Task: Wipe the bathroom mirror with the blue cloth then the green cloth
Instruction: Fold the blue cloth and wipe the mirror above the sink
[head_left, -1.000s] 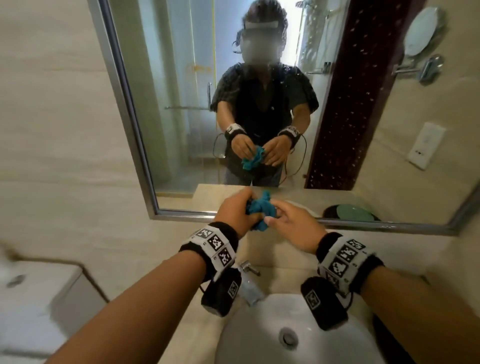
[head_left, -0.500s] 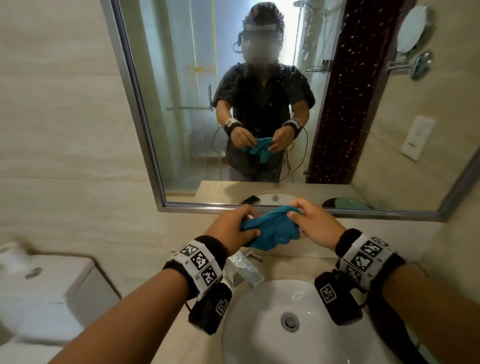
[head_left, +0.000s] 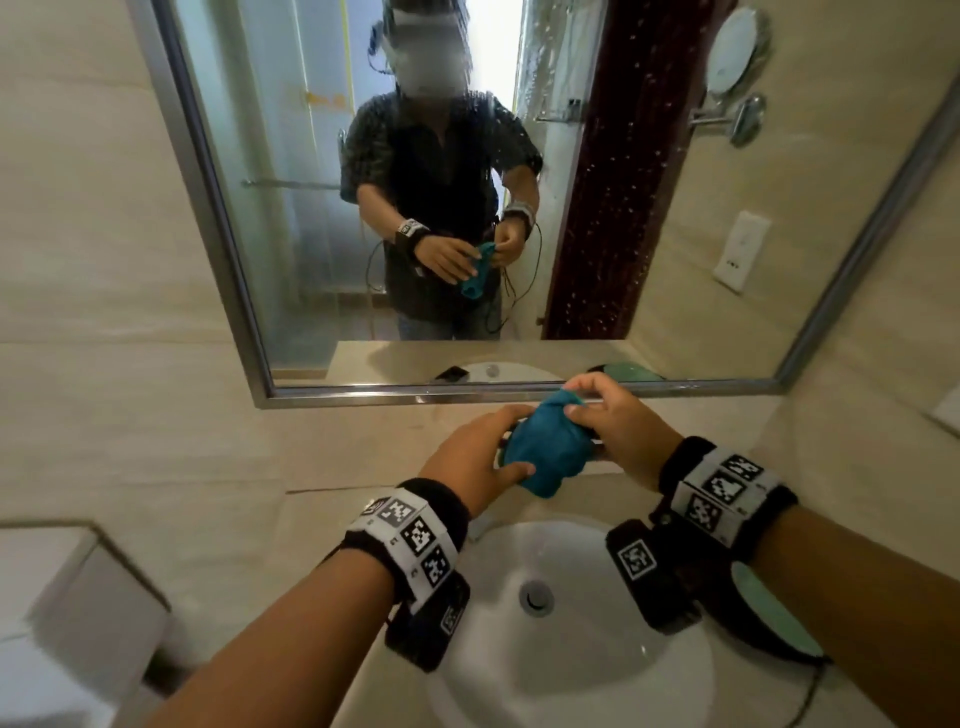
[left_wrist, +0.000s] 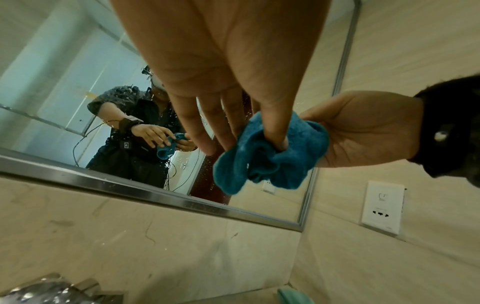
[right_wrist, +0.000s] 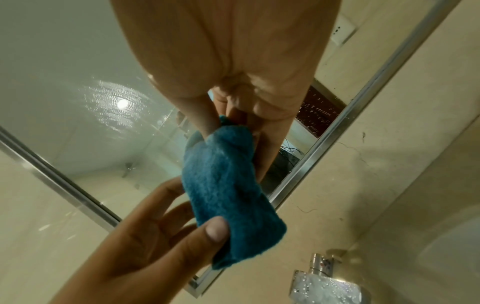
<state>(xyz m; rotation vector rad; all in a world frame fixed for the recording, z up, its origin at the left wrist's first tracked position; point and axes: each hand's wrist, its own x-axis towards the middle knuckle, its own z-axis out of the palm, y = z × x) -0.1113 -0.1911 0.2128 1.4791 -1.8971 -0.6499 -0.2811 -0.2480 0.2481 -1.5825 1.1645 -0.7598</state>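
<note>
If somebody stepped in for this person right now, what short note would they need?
Left hand: thumb and fingers hold the blue cloth at its lower part.
Right hand: pinches the cloth's upper end.
The cloth is bunched between both hands, above the sink, just below the mirror and not touching it.
The green cloth lies on the counter to the right of the sink.
Done: blue cloth picked up. The glass shows droplets.
Left: wipe with blue, then with green.
</note>
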